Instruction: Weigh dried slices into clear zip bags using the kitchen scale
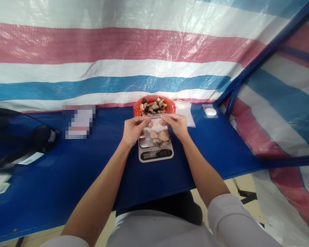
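Note:
Between my two hands hangs a clear plastic zip bag (pixel 159 138) with several brownish-white dried slices at its bottom. My left hand (pixel 135 129) pinches the bag's top edge on the left, and my right hand (pixel 176 125) pinches it on the right. Below the bag lies a white kitchen scale (pixel 156 156) with a dark display strip; the bag hides much of its metal plate. Just behind the hands stands a red basket (pixel 136 109), apparently lined with plastic, full of similar dried slices (pixel 154 105).
A stack of clear bags (pixel 189 116) lies right of the basket, and a white oval object (pixel 210 112) on a small clear sheet is farther right. At left on the blue table (pixel 92 171) are a blurred-out sheet (pixel 79 122) and a black object (pixel 45 139). Striped tarpaulin (pixel 118 44) backs the table.

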A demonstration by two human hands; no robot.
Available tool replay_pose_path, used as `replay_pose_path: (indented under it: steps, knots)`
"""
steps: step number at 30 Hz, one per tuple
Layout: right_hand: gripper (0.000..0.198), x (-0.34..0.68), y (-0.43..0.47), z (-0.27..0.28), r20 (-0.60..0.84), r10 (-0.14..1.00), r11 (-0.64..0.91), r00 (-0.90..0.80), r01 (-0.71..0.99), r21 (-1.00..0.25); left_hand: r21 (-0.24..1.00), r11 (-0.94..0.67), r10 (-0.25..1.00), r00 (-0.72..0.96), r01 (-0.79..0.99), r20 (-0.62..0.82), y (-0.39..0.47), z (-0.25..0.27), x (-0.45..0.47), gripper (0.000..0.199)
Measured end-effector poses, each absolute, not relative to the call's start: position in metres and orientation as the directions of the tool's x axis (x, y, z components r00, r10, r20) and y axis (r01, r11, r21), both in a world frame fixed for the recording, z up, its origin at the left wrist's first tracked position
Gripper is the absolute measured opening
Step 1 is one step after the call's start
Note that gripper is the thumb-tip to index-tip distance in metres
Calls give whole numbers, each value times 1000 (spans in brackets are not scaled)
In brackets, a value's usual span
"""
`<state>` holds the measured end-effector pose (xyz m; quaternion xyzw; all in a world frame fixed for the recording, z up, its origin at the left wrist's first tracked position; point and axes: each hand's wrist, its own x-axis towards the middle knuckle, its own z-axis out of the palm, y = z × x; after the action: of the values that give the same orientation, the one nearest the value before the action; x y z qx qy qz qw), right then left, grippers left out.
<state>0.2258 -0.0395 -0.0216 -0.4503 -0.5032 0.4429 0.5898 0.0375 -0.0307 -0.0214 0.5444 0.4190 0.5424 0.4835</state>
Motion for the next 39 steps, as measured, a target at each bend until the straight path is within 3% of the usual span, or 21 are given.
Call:
replay_pose_path:
  steps: [10, 17, 25, 30, 39]
  knots:
    - [37, 222, -41, -23, 167, 986, 168, 16, -114, -979, 983, -161, 986, 25, -89, 164, -30, -25, 34, 29]
    - [35, 224, -40, -22, 134, 990, 137, 40, -109, -984, 970, -108, 990, 63, -218, 124, -25, -30, 31, 28]
    - [42, 227, -37, -22, 149, 982, 160, 118, -87, -983, 979, -109, 985, 113, -171, 130, -25, -27, 25, 34]
    - [41, 225, -40, -18, 110, 994, 110, 5, -107, -988, 967, -180, 982, 25, -179, 188, -26, -22, 24, 31]
    - [35, 195, -36, -8, 148, 987, 145, -59, -44, -988, 962, -154, 980, -156, -225, 120, -24, -6, -1, 33]
